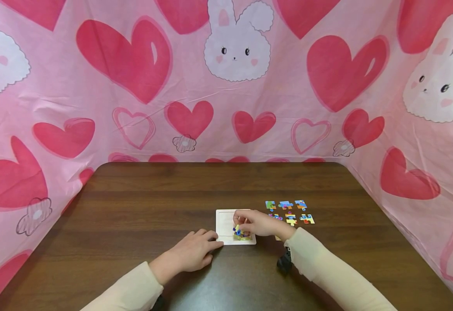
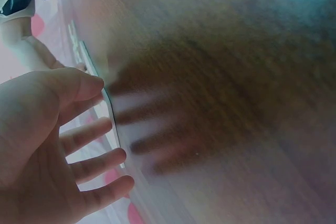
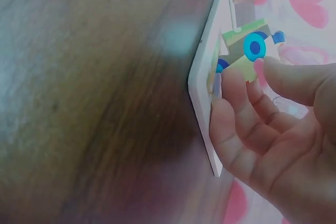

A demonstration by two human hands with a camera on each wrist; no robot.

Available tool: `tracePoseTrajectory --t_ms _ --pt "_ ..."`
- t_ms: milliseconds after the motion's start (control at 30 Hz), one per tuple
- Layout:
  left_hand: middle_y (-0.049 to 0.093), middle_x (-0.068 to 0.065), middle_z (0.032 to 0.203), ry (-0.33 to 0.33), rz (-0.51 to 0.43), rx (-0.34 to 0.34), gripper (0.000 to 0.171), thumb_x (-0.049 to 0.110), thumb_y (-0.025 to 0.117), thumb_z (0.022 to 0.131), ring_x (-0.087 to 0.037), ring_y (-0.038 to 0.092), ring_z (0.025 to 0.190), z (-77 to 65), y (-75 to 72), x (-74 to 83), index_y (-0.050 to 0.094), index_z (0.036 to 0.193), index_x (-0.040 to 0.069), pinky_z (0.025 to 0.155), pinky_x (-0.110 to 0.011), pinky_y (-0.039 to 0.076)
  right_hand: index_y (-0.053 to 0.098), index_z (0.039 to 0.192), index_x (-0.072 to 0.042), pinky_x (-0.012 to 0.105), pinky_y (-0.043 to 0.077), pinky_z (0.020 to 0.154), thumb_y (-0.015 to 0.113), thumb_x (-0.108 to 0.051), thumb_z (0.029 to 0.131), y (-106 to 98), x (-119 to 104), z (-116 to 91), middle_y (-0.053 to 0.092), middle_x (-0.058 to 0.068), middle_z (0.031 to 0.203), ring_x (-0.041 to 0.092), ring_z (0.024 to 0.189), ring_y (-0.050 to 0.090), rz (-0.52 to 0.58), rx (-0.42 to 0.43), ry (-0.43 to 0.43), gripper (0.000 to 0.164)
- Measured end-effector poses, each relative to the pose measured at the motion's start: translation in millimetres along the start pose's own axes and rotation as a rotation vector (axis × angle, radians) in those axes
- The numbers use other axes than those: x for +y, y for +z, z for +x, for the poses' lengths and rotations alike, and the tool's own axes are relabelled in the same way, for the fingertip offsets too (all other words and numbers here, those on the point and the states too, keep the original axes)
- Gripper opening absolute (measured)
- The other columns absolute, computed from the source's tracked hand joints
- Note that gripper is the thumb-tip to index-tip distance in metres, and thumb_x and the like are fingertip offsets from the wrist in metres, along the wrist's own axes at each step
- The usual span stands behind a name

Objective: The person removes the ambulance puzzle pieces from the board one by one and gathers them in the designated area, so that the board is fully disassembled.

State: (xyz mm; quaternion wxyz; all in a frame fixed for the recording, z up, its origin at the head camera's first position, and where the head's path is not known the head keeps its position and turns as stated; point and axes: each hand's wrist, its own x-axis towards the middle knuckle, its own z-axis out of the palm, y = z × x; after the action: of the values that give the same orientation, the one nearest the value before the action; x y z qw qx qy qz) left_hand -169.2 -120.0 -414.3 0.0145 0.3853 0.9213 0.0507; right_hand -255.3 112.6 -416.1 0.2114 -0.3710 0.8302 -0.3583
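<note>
A white puzzle tray point(image 1: 223, 222) lies on the table in front of me. My right hand point(image 1: 255, 222) is over its right half and pinches a jigsaw piece point(image 3: 255, 46) between thumb and fingers. That piece has a blue ring printed on it and stands tilted up from the tray in the right wrist view. Yellowish puzzle pieces point(image 1: 242, 237) lie in the tray's lower right corner, partly hidden by the hand. With fingers spread and relaxed, my left hand point(image 1: 193, 251) rests at the tray's left edge, its fingertips point(image 2: 107, 125) right at the rim.
Several loose jigsaw pieces point(image 1: 286, 204) lie in rows on the brown wooden table point(image 1: 152, 194), right of the tray. My right forearm overlaps the nearer ones. A pink cloth point(image 1: 218, 95) with hearts and rabbits hangs behind and beside the table.
</note>
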Motion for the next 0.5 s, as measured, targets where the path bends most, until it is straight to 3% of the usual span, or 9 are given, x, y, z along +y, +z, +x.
tracePoseTrajectory --t_ms 300,500 --pt "0.053 -0.003 0.118 -0.001 -0.003 -0.011 0.038 0.017 0.06 0.086 -0.023 0.049 0.104 0.5 -0.6 0.2 0.059 0.124 0.016 0.08 -0.042 0.042 0.049 0.091 -0.009 0.032 0.046 0.054 0.052 -0.004 0.093 -3 2 -2 0.051 0.008 0.076 0.021 0.057 0.053 0.1 -0.016 0.015 0.006" --pt "0.053 -0.004 0.117 -0.002 -0.008 0.001 0.038 0.017 0.061 0.085 -0.023 0.05 0.103 -0.5 -0.9 0.8 0.06 0.123 0.016 0.079 -0.042 0.042 0.053 0.094 -0.007 0.031 0.042 0.05 0.054 -0.009 0.093 -19 4 -13 0.049 0.005 0.072 0.018 0.054 0.046 0.14 -0.028 -0.002 0.003"
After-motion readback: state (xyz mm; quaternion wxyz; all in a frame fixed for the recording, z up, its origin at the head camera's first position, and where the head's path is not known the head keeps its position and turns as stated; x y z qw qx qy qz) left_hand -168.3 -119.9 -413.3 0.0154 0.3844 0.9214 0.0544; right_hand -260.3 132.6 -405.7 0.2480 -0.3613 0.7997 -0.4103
